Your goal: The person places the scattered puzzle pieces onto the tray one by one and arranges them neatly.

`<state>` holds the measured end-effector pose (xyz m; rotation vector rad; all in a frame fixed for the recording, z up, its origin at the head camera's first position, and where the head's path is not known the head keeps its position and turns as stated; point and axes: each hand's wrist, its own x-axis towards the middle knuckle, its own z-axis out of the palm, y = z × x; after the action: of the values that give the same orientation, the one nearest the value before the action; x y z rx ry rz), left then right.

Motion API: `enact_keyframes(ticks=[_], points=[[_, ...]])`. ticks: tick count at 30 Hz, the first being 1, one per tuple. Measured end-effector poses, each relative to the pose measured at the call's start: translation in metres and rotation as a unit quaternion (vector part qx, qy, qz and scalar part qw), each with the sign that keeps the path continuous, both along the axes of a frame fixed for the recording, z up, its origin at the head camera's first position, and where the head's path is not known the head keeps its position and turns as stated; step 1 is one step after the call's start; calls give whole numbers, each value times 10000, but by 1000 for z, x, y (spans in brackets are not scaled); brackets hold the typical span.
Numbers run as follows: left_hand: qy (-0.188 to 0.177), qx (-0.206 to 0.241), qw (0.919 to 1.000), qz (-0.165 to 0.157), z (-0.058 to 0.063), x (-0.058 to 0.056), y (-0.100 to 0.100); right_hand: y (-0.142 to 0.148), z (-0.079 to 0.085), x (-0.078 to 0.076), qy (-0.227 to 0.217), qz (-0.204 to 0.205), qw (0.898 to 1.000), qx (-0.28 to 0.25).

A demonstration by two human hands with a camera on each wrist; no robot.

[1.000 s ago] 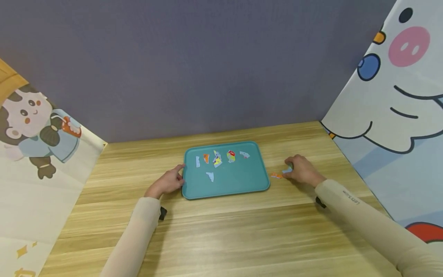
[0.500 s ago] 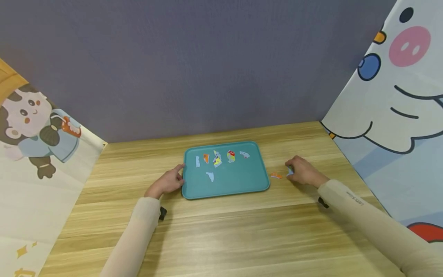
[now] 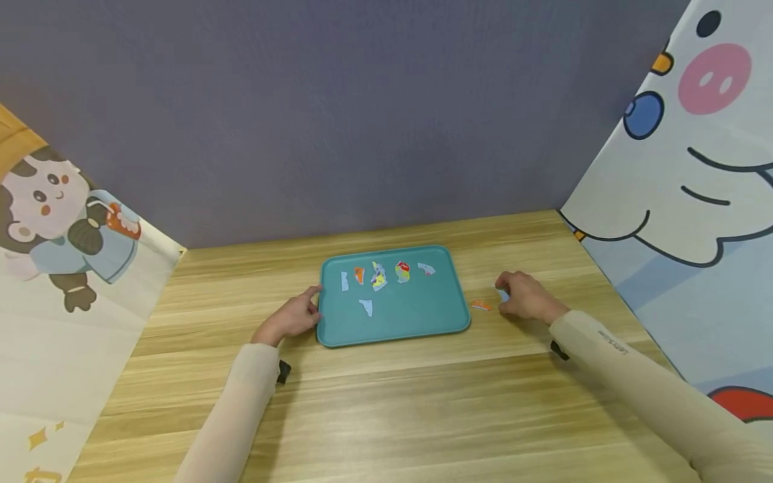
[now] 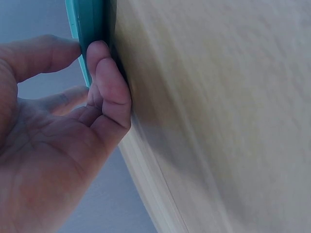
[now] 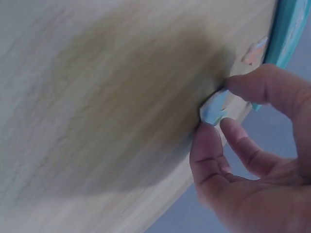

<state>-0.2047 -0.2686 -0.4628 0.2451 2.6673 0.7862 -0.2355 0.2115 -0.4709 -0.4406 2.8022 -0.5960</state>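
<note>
In the head view, a teal tray [image 3: 417,315] lies on the wooden table with several irregular, printed puzzle pieces on it. My left hand [image 3: 292,316] holds the tray's left edge; the left wrist view has the thumb at the rim [image 4: 83,29] and the other fingers curled against its side. Right of the tray, my right hand [image 3: 525,297] pinches a light blue puzzle piece [image 5: 214,108] between thumb and fingertip, tilted up from the table. An orange puzzle piece [image 3: 481,305] lies on the table between the tray and my right hand.
On the tray are a yellow and white piece [image 3: 378,277], a red and yellow piece [image 3: 402,272] and a pale piece [image 3: 367,307] nearer the front. A grey panel [image 3: 374,121] rises behind the table [image 3: 386,416]. Cartoon-printed panels stand at both sides.
The light blue piece has turned in my right fingers and come away from beside the orange piece. My left hand, the tray and its pieces stay put.
</note>
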Motion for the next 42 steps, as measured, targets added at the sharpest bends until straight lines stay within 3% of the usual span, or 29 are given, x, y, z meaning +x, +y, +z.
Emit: enact_keyframes(ticks=[13, 21, 31, 42], points=[[-58, -14, 10000, 42, -1, 1, 0, -1, -5, -5, -61, -293, 9995, -115], [29, -63, 10000, 37, 0, -1, -3, -13, 7, -6, 429, -187, 9967, -662], [-35, -47, 10000, 38, 0, -1, -3, -67, 24, -3, 619, 234, 9922, -1060], [-140, -42, 9998, 110, -1, -2, 0, -134, 22, 3, 466, 646, 9908, -1091]])
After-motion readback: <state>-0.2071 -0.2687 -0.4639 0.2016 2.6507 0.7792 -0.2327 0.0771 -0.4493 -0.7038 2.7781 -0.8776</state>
